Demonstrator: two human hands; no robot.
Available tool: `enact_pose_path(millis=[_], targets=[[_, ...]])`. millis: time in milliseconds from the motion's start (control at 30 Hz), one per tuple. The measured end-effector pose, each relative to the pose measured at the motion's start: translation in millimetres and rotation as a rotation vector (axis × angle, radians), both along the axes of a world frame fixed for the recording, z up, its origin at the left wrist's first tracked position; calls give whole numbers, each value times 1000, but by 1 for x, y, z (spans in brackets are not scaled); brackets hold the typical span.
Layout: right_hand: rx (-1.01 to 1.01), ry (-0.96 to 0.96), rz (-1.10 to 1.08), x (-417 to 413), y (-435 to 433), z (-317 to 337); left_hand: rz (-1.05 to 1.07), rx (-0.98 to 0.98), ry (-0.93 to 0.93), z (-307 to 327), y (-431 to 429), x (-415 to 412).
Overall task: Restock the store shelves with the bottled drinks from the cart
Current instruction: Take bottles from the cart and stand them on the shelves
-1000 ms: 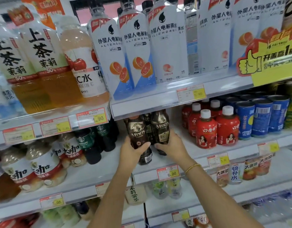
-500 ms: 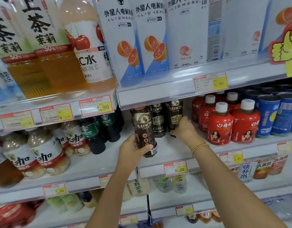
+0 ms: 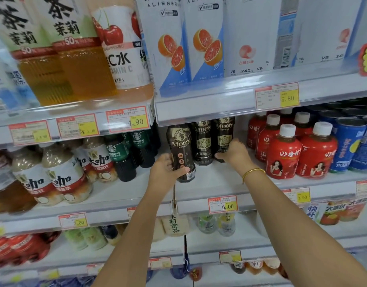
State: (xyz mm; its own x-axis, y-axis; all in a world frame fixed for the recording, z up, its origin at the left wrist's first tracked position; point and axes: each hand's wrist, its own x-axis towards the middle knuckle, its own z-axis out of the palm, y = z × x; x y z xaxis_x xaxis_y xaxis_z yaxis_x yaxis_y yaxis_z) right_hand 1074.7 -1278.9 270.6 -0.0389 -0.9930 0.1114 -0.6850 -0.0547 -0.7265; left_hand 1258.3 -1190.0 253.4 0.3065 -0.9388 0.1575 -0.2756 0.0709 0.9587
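Observation:
My left hand [image 3: 165, 169] grips a dark brown coffee bottle [image 3: 181, 150] around its lower half, held upright just above the white middle shelf [image 3: 215, 183], near its front. My right hand [image 3: 233, 153] is wrapped around the base of another dark coffee bottle [image 3: 224, 133] standing further back on the same shelf. A third coffee bottle [image 3: 203, 141] stands between them. The tops of all three are hidden by the shelf rail above.
Red bottles with white caps [image 3: 284, 154] and blue cans [image 3: 348, 146] stand right of my right hand. Green-labelled coffee bottles [image 3: 120, 156] and milky coffee bottles [image 3: 60, 179] stand to the left. Large tea and white drink bottles [image 3: 203, 44] fill the shelf above. Lower shelves hold more drinks.
My right hand pushed its bottle deeper onto the shelf beside the rear one. My left hand stayed near the front with its bottle. The camera moved closer and lower.

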Motion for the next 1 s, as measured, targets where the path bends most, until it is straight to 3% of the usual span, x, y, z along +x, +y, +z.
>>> enact_pose_path(millis=[233,400,567,767,1000], targets=[[7,2,11,-1,7,-3,78,-27,-47,-5,1,-5],[34,-61,14,-5,27,-3,-9,58,-239,-9,3,-7],[-121,-57,-17,5,64,-16,19,50,-181,-2,9,-6],[-355,311,223,30,94,-41,280,-12,-266,-7,6,-20],[-439,348,212,29,95,-43,347,9,-316,-8,-6,-29]])
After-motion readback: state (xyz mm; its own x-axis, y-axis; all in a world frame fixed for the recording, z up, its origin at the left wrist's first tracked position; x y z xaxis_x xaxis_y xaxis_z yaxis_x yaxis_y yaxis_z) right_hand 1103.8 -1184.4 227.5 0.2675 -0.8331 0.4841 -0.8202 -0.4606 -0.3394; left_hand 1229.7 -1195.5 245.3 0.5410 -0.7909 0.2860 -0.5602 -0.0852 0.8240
